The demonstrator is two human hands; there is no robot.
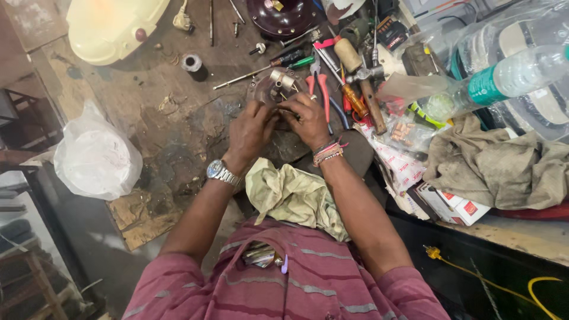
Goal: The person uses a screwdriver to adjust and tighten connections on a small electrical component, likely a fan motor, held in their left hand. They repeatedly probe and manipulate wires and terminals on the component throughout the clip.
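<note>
Both my hands meet over a round metal part (274, 88) with a short silver cylinder standing on it, on the stained wooden bench. My left hand (250, 131), a metal watch on its wrist, grips the part's near left edge. My right hand (308, 118), with thread bands on its wrist, presses fingers on the part's near right side. Fine detail between the fingers is hidden.
A pale green cloth (290, 195) lies on my lap. Red-handled pliers (320, 89), screwdrivers and a hammer (364, 83) crowd the right. A white plastic bag (95, 157) sits left, a cream housing (112, 24) at the back, a plastic bottle (504, 77) and grey rag (492, 166) far right.
</note>
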